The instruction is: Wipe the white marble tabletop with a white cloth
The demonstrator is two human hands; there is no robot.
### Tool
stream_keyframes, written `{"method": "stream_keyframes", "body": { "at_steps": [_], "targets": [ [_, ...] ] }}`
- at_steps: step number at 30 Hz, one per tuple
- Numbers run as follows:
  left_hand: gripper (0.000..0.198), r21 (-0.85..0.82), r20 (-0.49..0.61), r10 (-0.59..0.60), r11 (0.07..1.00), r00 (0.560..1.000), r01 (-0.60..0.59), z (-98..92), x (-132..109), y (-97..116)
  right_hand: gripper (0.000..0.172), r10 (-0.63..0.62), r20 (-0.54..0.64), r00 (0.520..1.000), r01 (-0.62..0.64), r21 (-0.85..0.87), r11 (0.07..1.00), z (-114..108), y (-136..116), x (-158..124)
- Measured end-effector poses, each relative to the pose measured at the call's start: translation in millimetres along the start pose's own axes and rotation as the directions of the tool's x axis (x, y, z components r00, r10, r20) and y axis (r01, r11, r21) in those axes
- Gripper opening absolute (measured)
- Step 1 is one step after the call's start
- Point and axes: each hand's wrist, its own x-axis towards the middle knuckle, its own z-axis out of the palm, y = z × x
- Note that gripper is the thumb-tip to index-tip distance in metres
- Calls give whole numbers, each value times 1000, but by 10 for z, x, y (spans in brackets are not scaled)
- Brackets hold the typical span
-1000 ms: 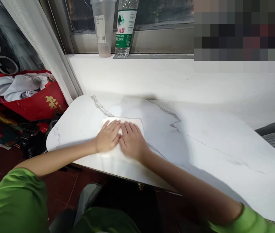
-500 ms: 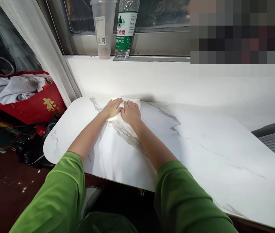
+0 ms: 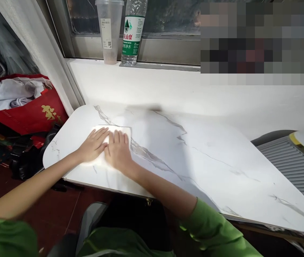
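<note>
Cloth [image 3: 123,130], white and folded into a flat pad, is lying on the marble table [image 3: 210,160], toward the table's left end and a little in from its near edge. The left hand [image 3: 94,144] and the right hand [image 3: 118,152] are resting on it side by side, thumbs almost touching. The fingers of each hand are stretching out straight and close together, palms down. They are pressing rather than gripping, and neither hand is closing around anything. The hands are covering most of the cloth, so only its far strip is showing clearly.

Going by how thin it is sitting and how softly its corners are rounding, the cloth is looking light, limp and not at all fragile. On the polished tabletop it is likely sliding easily under flat palms, and probably bunching if pushed from one edge alone. Flat pressure over its middle is seeming the surest hold. For lifting, a pinch at a corner or at the far edge, which is lying free, is looking best.

Beyond the table's far edge, on the white sill [image 3: 168,89], a clear plastic cup [image 3: 108,34] and a water bottle [image 3: 130,35] are standing just beside each other. Off the table's left end a red bag [image 3: 34,116] is holding pale fabric. Off its right end a grey ribbed surface [image 3: 288,160] is showing.
</note>
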Motion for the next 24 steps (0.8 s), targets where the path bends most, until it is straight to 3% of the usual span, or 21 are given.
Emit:
{"method": "stream_keyframes", "body": {
  "at_steps": [6, 8, 11, 13, 16, 20, 24],
  "targets": [
    [56, -5, -57, -107, 994, 993, 106, -177, -980, -32, 65, -205, 135, 969, 181, 169, 969, -84, -589, -297],
    [56, -9, -55, -118, 993, 991, 118, -225, -1143, -50, 65, -245, 150, 958, 210, 215, 954, -81, -675, -322],
    [59, -26, -26, -123, 992, 992, 122, -273, -1197, -181, 66, -266, 140, 954, 222, 269, 937, -33, -730, -268],
    [61, -37, -5, -137, 990, 990, 137, -294, -1108, -349, 66, -258, 103, 961, 219, 290, 931, 29, -748, -155],
    [66, -67, 22, -168, 983, 986, 169, -329, -795, -674, 66, -236, 55, 970, 213, 273, 938, 147, -756, 160],
    [69, -105, 56, -220, 969, 974, 224, -398, -109, -1066, 65, -160, 27, 987, 152, 189, 970, 277, -653, 798],
    [63, -30, 73, -225, 973, 972, 228, -408, 639, -1253, 64, -83, 38, 996, 78, 113, 991, 334, -369, 1393]
  ]
}}
